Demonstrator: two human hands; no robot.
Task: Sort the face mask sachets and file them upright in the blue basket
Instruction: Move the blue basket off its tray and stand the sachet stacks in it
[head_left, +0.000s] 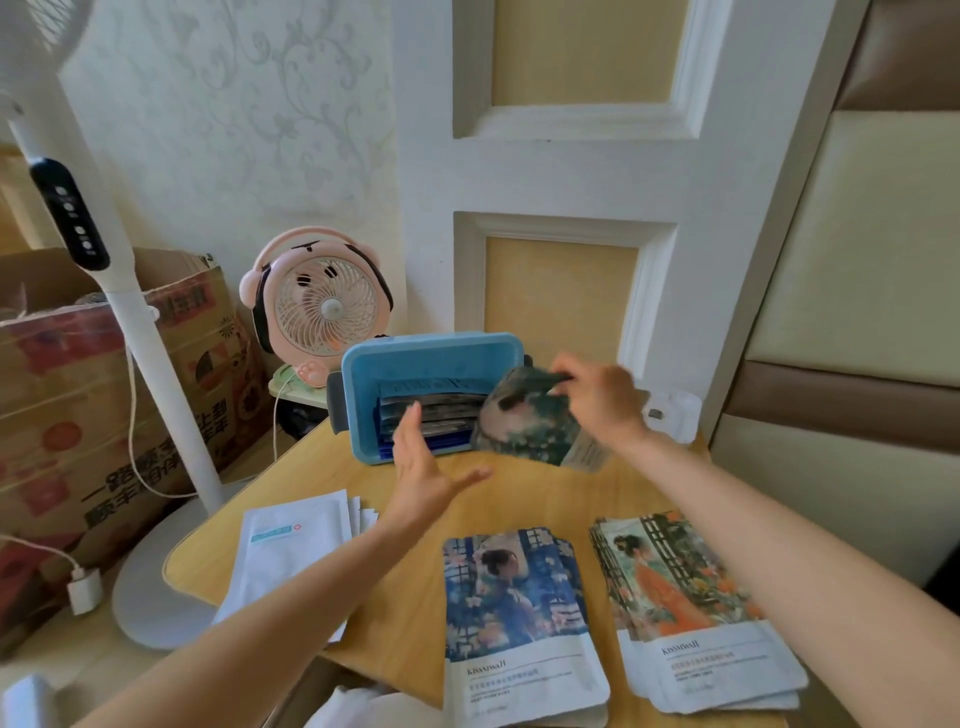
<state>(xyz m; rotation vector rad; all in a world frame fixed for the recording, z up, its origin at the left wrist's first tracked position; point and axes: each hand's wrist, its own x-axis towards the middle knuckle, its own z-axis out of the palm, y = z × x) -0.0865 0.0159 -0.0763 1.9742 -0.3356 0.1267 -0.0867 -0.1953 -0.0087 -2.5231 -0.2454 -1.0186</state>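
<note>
Blue basket (431, 345) stands at the far side of the tabletop (519, 493), with a row of filed sachets (436, 410) on edge inside it. The right hand (597, 400) is nearer the coming move: it holds a green sachet (530, 421) just beside the basket's right end, overlapping the rim in this view. The sachet's long axis is tilted, upper end toward the basket and pale label end down toward the tabletop, so it likely needs turning upright and shifting left to join the row. The right fingers (569, 364) curl over its top edge and pinch it; blur hides whether they hold one sachet or several. The left hand (423, 467) hovers at the basket's front, its fingers (410, 426) straight and together, thumb spread, holding nothing; contact with the row is unclear. A white pile (291, 551), blue pile (514, 597) and orange pile (691, 603) lie flat nearer the person.
</note>
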